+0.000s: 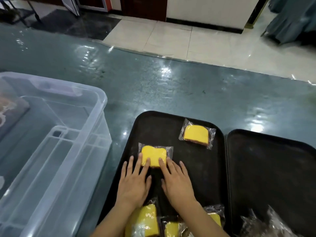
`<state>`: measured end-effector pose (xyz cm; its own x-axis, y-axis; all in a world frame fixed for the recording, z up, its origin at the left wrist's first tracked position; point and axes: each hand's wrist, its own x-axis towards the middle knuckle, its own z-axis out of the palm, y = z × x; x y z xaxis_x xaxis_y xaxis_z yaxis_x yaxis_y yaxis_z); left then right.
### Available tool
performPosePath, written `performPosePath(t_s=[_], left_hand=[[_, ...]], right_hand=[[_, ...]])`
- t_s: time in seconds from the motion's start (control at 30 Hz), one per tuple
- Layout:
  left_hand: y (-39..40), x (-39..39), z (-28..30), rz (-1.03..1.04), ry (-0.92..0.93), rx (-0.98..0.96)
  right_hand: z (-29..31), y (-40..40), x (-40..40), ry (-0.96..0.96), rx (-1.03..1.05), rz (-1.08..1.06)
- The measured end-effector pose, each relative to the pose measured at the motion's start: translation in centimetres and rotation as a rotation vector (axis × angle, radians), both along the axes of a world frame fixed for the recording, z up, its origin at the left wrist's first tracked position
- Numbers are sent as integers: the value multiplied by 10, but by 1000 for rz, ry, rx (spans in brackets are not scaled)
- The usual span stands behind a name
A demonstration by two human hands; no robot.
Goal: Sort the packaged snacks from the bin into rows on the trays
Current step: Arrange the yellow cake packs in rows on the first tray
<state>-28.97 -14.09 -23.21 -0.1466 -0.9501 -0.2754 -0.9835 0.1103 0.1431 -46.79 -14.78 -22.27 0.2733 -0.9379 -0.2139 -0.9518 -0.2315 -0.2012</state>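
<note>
A yellow cake slice in clear wrap (pixel 154 154) lies flat on the left black tray (pixel 159 124). Both my hands rest palm-down on the tray with fingers spread, fingertips on the packet's near edge: my left hand (pixel 134 182) at its left part, my right hand (pixel 177 182) at its right part. Neither hand grips it. A second wrapped slice (pixel 196 135) lies farther back on the same tray. More wrapped slices (pixel 145 221) lie under my forearms at the tray's near end. The clear plastic bin (pixel 56 151) stands to the left.
A second black tray (pixel 273 159) sits right beside the first, with crinkled clear wrappers (pixel 263 224) at its near edge. The table has a glossy teal cover (pixel 153 86). Its far edge meets a tiled floor. A flat object lies in the bin's left part.
</note>
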Motion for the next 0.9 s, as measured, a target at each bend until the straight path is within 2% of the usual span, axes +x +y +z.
performPosePath(t_s=[0.27, 0.43, 0.73, 0.9], left_hand=[[-107, -3, -23, 24, 61, -86], [-143, -3, -26, 17, 86, -77], [-155, -17, 2, 174, 139, 9], [-91, -10, 22, 145, 191, -79]], right_hand=[[-14, -89, 0, 176, -64, -8], [-20, -124, -3, 228, -44, -6], [14, -139, -3, 163, 99, -44], [39, -89, -8, 24, 17, -77]])
